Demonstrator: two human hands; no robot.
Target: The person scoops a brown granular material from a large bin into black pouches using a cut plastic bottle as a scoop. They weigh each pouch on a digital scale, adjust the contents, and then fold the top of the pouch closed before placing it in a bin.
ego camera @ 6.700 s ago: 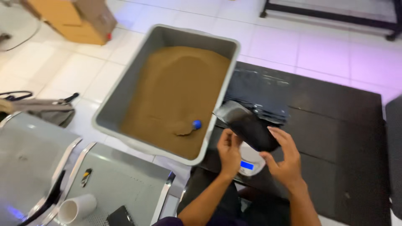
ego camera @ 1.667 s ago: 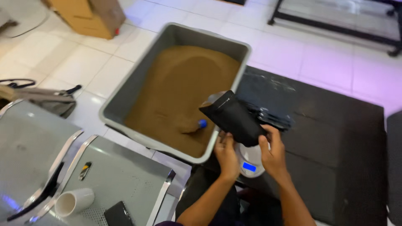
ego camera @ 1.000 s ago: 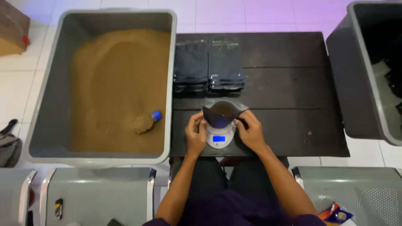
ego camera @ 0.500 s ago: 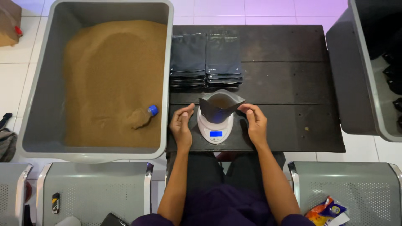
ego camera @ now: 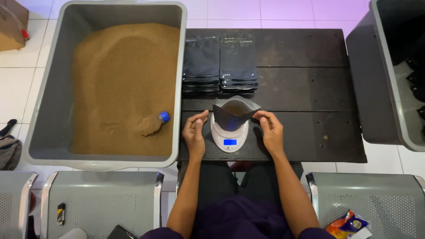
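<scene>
At frame centre we flank the open dark pouch (ego camera: 234, 114) on the white scale (ego camera: 229, 136), left hand (ego camera: 195, 135) and right hand (ego camera: 271, 132) with fingers spread, holding nothing: weighing, apparently.

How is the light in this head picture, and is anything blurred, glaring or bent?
Head view: the light is even and soft, with a purple tint on the floor tiles at the top; the pouch, scale and both hands, left and right, are sharp; the scale's blue display glows too bright to read; the bin edges bow slightly, a wide-lens effect.
</scene>
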